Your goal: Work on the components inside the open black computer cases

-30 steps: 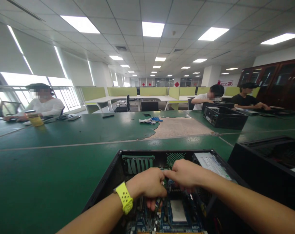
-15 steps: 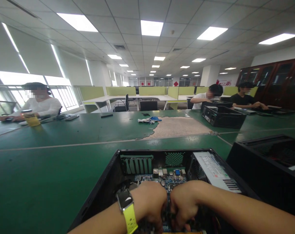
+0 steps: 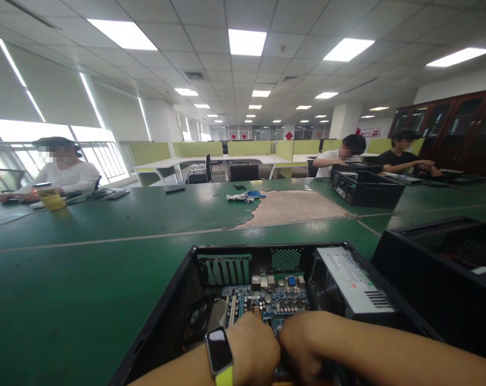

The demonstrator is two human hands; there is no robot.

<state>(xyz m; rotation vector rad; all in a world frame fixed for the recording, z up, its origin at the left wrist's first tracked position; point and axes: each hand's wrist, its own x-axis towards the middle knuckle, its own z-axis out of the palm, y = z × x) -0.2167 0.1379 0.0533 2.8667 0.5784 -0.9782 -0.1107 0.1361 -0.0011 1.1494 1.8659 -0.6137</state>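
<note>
An open black computer case (image 3: pixel 154 316) lies in front of me with its inside facing up. My left hand (image 3: pixel 254 343), wearing a watch with a yellow-green strap (image 3: pixel 219 351), is low inside it over the blue motherboard (image 3: pixel 262 305). Close beside it, my right hand (image 3: pixel 305 340) reaches down over the same board. Both hands are closed, their fingers curled downward; the fingertips and anything between them are hidden. Behind my right hand sits the silver power supply (image 3: pixel 353 279) with its fan. A black fan (image 3: pixel 196 316) is at the left inside the case.
A second black case (image 3: pixel 435 279) stands close at the right. Farther across the green table (image 3: pixel 66 289) are white-and-blue gloves (image 3: pixel 245 197), a yellow cup (image 3: pixel 52 198) and another case (image 3: pixel 367 187). Three people sit at the far side; one (image 3: pixel 331 161) works behind that case.
Both hands have moved slightly down and towards me, uncovering more of the motherboard and its slots. My left wrist has turned a little, and the watch now sits lower and farther right.
</note>
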